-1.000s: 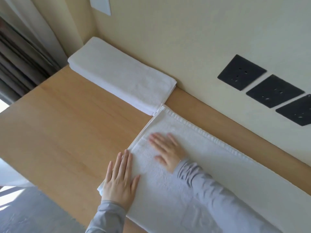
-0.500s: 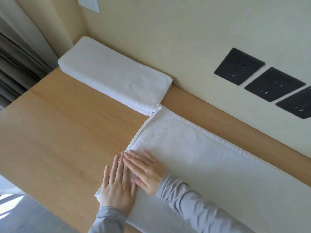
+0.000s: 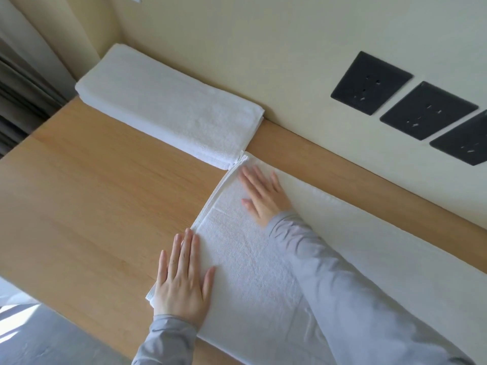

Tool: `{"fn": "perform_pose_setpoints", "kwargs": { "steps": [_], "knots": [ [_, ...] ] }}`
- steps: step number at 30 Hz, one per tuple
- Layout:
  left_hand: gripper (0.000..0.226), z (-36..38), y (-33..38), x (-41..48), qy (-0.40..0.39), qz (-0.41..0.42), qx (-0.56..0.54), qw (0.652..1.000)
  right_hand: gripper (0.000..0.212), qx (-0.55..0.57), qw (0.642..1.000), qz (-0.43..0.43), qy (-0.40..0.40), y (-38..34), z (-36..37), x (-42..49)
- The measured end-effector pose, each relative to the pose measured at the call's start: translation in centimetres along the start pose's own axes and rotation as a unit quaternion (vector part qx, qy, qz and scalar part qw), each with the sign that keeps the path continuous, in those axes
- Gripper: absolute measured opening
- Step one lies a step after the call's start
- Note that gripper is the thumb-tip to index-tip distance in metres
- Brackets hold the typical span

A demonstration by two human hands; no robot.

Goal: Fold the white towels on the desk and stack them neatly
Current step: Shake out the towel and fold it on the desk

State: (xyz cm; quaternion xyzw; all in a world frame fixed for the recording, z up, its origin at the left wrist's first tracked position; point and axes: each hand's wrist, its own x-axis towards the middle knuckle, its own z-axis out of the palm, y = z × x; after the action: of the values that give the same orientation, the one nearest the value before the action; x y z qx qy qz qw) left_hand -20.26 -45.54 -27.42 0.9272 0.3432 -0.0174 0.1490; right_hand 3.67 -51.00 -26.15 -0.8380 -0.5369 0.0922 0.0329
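Observation:
A long white towel, folded lengthwise, lies flat on the wooden desk and runs off to the right. My left hand presses flat on its near left corner, fingers straight. My right hand lies flat near the towel's far left corner, fingers spread, slightly blurred. A folded white towel stack sits against the wall at the back left, its end touching the long towel's corner.
Three black socket plates are set in the cream wall on the right. Grey curtains hang at the far left. The desk's near edge runs diagonally at the bottom left, with grey floor below.
My right hand slid from beside the left hand at the near edge up to the towel's far left corner. The left hand stayed pressed on the near corner.

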Motion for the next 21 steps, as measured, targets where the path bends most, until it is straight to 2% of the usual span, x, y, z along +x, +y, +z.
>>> {"fn": "perform_pose_setpoints", "kwargs": {
  "steps": [2,4,6,8,10,13,15,17,19,21],
  "knots": [
    [0.071,0.0,0.1,0.0,0.001,-0.002,0.001,1.000,0.056,0.032,0.998,-0.025,0.039,-3.1,0.1,-2.2],
    [0.072,0.0,0.1,0.0,-0.002,0.000,0.004,1.000,0.056,0.033,0.993,-0.098,0.061,-6.3,1.8,-6.1],
    [0.072,0.0,0.0,0.0,-0.005,0.005,0.012,1.000,0.057,0.024,0.987,-0.156,0.026,-7.5,3.3,-10.0],
    [0.072,0.0,0.0,0.0,-0.008,0.004,0.013,1.000,0.058,0.006,0.985,-0.171,0.002,-4.9,3.7,-12.0],
    [0.071,0.0,-0.1,-0.1,-0.010,-0.001,0.013,1.000,0.057,-0.004,0.993,-0.114,0.000,-0.3,2.7,-12.2],
    [0.070,0.1,-0.1,-0.1,-0.007,0.001,0.022,1.000,0.062,-0.022,0.998,0.061,-0.004,8.1,0.7,-12.0],
    [0.069,0.1,-0.1,-0.1,-0.009,0.003,0.023,1.000,0.076,-0.018,0.983,0.183,-0.009,12.6,0.2,-12.3],
    [0.070,0.0,0.0,0.0,-0.007,0.004,0.021,1.000,0.079,-0.009,0.964,0.264,-0.032,14.3,0.3,-12.5],
    [0.072,-0.2,0.4,-0.1,-0.001,0.000,0.012,1.000,0.071,-0.016,0.959,0.282,-0.013,12.6,0.2,-12.1],
    [0.071,-0.7,1.7,-0.1,0.008,-0.003,-0.010,1.000,0.065,0.002,0.970,0.243,0.030,8.9,-0.1,-12.4]
  ]
}}
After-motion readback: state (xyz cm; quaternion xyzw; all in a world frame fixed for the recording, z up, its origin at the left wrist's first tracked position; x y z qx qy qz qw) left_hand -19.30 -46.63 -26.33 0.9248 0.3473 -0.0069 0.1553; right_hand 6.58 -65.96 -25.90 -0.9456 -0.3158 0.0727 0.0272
